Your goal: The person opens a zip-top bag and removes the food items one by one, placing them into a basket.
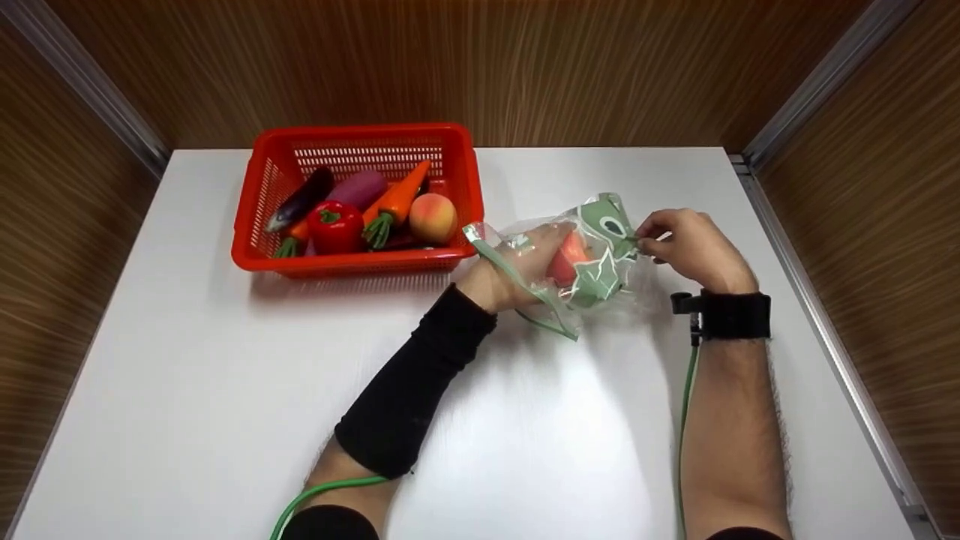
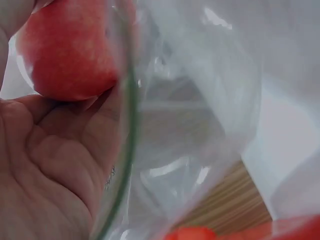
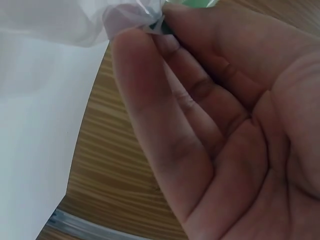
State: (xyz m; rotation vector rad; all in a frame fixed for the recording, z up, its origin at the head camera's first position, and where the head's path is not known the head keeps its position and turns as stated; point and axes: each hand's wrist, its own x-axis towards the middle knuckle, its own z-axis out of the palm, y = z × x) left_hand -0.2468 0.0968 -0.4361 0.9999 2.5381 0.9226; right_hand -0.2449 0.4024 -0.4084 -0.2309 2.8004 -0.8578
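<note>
My left hand reaches inside a clear plastic zip bag with green print and a green strip along its mouth. Its fingers and thumb hold a red apple within the bag. The left wrist view shows the apple between thumb and fingers, with the bag's green strip crossing in front of the palm. On the other side, my right hand pinches the bag's right edge between thumb and fingertips; the right wrist view shows the bunched plastic at those fingertips.
A red plastic basket stands at the back left of the white table. In it lie a peach, a red bell pepper, carrots and eggplants. Wood-grain panels enclose the back and sides.
</note>
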